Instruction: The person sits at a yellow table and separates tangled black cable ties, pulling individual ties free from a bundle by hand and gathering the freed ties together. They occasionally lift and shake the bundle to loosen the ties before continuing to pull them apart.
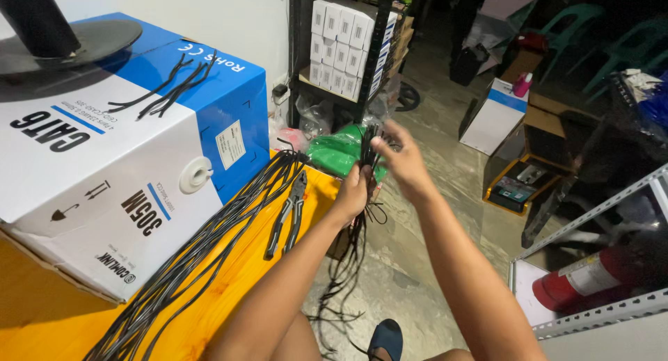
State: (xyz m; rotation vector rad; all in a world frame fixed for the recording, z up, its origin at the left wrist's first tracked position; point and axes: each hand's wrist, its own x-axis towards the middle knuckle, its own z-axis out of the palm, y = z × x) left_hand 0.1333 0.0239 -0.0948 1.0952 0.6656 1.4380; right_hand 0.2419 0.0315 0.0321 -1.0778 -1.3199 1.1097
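Two bare hands meet over the floor in the head view, just past the edge of a yellow table [229,291]. The left hand [353,193] is clenched around a bunch of black cables [367,152], whose cut ends stick up above the fist while the long tails [348,263] hang down toward the concrete floor. The right hand [403,159] is at the top of the bunch with its fingers spread and lightly pinching the upper ends; how firmly it grips them is hard to tell, since the fingers partly hide the tips.

On the table, a long sheaf of similar black cables [209,250] lies stretched along the surface, and a pair of pliers [289,211] rests beside it, apart from both hands. A large white and blue cable box [132,145] stands on the table to the left, with a few short black offcuts [170,90] lying on its top.

Judging from this, the ends are being evened up, and it goes best if the left fist stays tight low on the bunch so no strand slips, while the right hand works only the tips level. Keeping the hanging tails clear of the foot [386,337] below would avoid a snag.

Behind, a shelf holds stacked white boxes [344,41], and a red fire extinguisher [591,277] lies on a rack at the right.
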